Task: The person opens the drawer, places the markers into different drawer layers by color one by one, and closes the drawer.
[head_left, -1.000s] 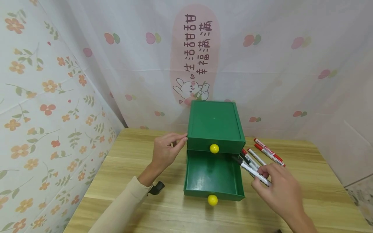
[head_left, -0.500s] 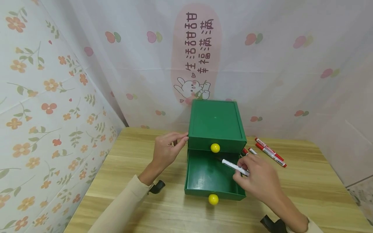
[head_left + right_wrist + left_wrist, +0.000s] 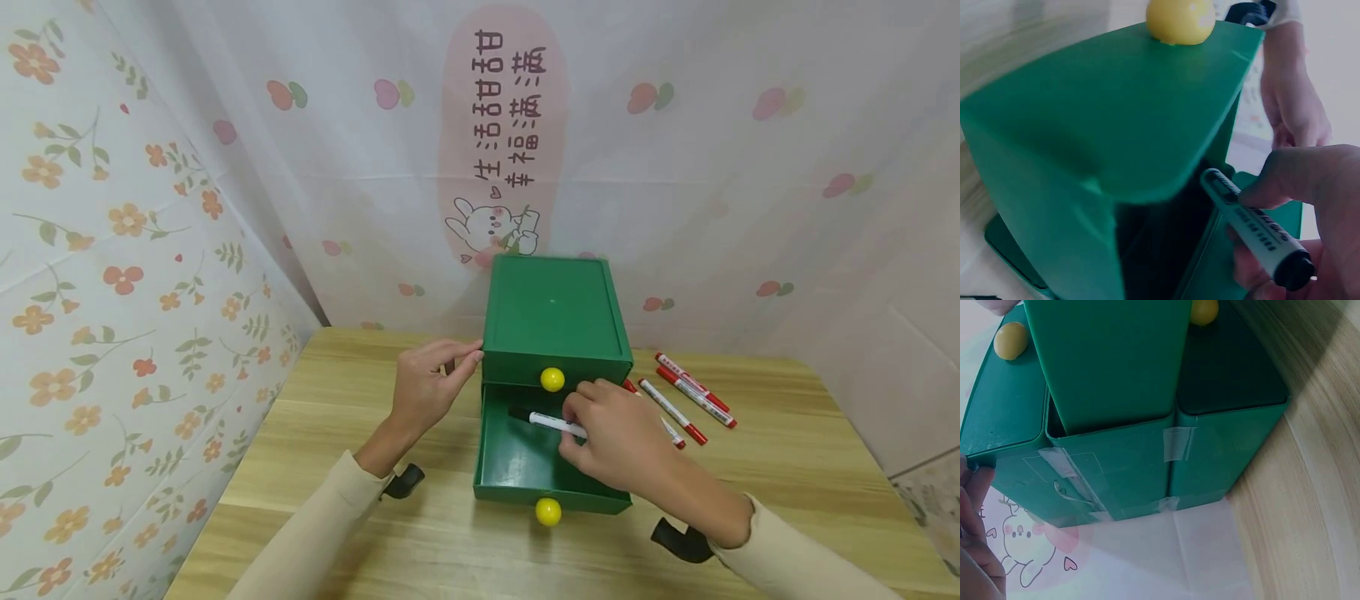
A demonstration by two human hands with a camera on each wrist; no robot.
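Observation:
A green drawer cabinet (image 3: 553,304) with yellow round knobs stands on the table, its middle drawer (image 3: 517,462) pulled out. My left hand (image 3: 429,385) grips the cabinet's upper left front edge between thumb and fingers. Over the open drawer, my right hand (image 3: 622,429) pinches a white marker (image 3: 555,424) whose black cap points left and inward. In the right wrist view, the marker (image 3: 1254,225) lies slanted between thumb and fingers, its black end towards the palm. Part of the drawer's right side is hidden behind the right hand.
Several red-and-white markers (image 3: 671,410) lie on the wooden table (image 3: 780,467) to the right of the cabinet, some partly covered by the right hand. A patterned curtain (image 3: 712,208) hangs close behind the cabinet, and a floral one (image 3: 127,333) at the left.
My right hand has carried the black-capped marker leftwards, from beside the cabinet to over the open drawer. The left hand has stayed at the cabinet's edge.

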